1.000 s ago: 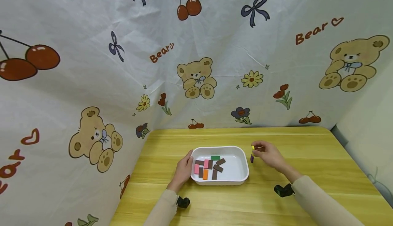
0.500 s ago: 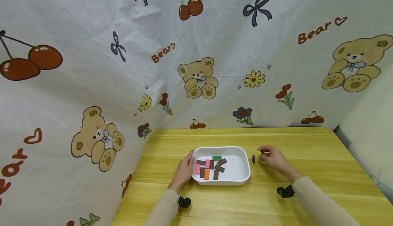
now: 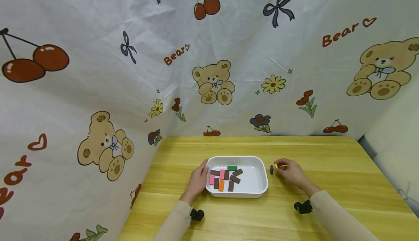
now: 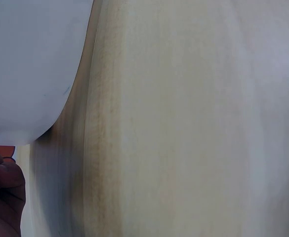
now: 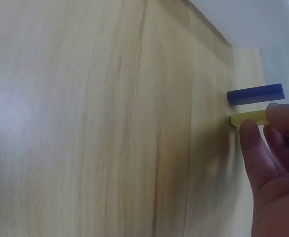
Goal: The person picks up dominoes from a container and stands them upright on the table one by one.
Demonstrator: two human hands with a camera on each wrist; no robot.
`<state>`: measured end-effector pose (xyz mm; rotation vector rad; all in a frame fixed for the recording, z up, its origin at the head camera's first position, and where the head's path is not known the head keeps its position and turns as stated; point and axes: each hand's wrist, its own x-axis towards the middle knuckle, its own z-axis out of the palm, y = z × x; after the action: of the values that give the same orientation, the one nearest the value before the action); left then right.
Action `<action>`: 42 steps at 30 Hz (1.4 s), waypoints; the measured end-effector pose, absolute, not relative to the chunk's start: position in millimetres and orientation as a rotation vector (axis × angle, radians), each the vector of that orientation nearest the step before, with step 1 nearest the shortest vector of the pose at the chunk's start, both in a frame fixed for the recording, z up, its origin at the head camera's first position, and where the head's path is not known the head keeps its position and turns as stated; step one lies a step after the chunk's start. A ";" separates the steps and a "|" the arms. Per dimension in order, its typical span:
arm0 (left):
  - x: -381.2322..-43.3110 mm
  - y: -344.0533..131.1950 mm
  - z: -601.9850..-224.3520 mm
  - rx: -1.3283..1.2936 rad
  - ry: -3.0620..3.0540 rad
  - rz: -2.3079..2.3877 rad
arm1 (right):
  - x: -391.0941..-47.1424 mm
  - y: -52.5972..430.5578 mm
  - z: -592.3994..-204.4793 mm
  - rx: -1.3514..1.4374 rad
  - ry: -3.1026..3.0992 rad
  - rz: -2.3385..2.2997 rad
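Watching from my remote post, I see a bear-print cloth (image 3: 183, 19) hung behind a wood-grain table (image 3: 242, 219). On it stands a white tray (image 3: 252, 178). The left hand (image 3: 198, 179) rests at the tray's left end; whether its fingers grip or merely press, I cannot tell. Right of the tray, the right hand (image 3: 291, 172) pinches a yellow block (image 5: 248, 117) upright in nearly closed fingertips, just beside a purple block (image 5: 255, 94) standing on end, a narrow gap between. Dark brown blocks (image 3: 231, 186) lie among others in the tray. Standing the yellow block calls, I judge, for a vertical hold, a flat-seated base and an even release, clear of its easily toppled neighbour.
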<state>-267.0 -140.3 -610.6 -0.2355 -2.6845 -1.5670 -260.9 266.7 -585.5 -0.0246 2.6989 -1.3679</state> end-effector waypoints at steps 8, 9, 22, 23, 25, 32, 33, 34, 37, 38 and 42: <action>-265.9 -139.0 -607.2 -0.233 -2.678 -1.597 | -260.5 266.0 -590.4 -0.046 2.729 -1.341; -265.8 -138.9 -606.8 -0.230 -2.676 -1.602 | -260.4 265.9 -589.9 -0.046 2.731 -1.338; -265.5 -138.5 -607.0 -0.230 -2.675 -1.592 | -261.4 268.1 -570.3 -0.078 2.747 -1.297; -265.5 -138.6 -606.8 -0.228 -2.676 -1.595 | -261.3 267.6 -568.2 -0.079 2.755 -1.294; -265.6 -139.0 -607.2 -0.227 -2.674 -1.597 | -261.1 265.7 -564.6 -0.090 2.782 -1.286; -267.5 -140.2 -611.9 -0.231 -2.687 -1.557 | -263.1 251.6 -555.6 -0.108 2.838 -1.298; -267.8 -140.3 -612.3 -0.233 -2.688 -1.556 | -263.6 249.3 -554.2 -0.106 2.832 -1.308; -267.9 -140.4 -612.3 -0.232 -2.688 -1.562 | -263.9 246.8 -553.0 -0.110 2.829 -1.313; -267.6 -140.4 -612.0 -0.237 -2.684 -1.569 | -264.6 239.6 -549.7 -0.103 2.804 -1.338; -267.4 -140.4 -611.7 -0.233 -2.687 -1.573 | -264.7 237.3 -548.9 -0.098 2.793 -1.346; -267.3 -140.2 -611.8 -0.241 -2.689 -1.556 | -265.3 228.3 -546.6 -0.105 2.767 -1.385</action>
<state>-267.3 -140.2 -611.8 -0.2406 -2.6891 -1.5557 -265.3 228.3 -546.6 -0.1053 2.7669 -1.3853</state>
